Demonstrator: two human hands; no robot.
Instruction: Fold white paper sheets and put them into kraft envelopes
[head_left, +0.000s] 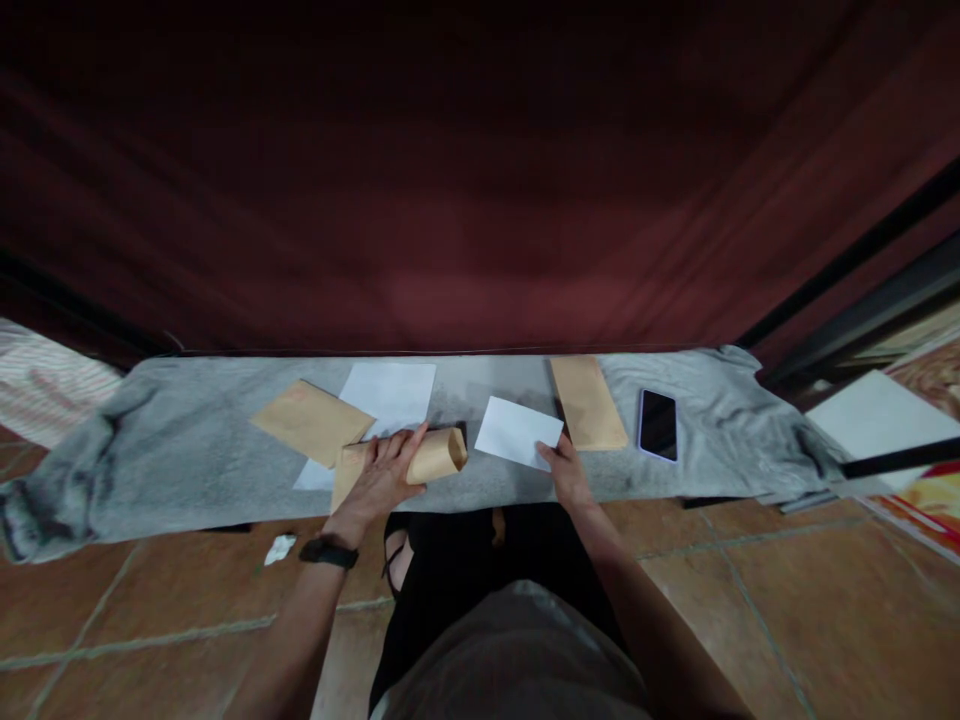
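My left hand (384,474) lies over a brown paper envelope (436,453) and holds it, with the fingers on top and the thumb along the near side. The envelope's mouth bulges wide on the right. In my right hand (567,472) is a folded-looking white sheet of paper (516,430), pinched at its lower right corner and pointing left towards the envelope. Paper and envelope mouth are a short gap apart. A second brown envelope (307,420) lies flat at the left, overlapping larger white sheets (394,390) partly hidden by my left hand.
A stack of brown envelopes (589,403) lies right of my right hand, and beyond it a phone (658,425) with a dark screen. Grey cloth (202,430) covers the narrow table. A dark red curtain-like surface (465,250) rises behind it. Crumpled white tissue (280,548) is on the tiled floor.
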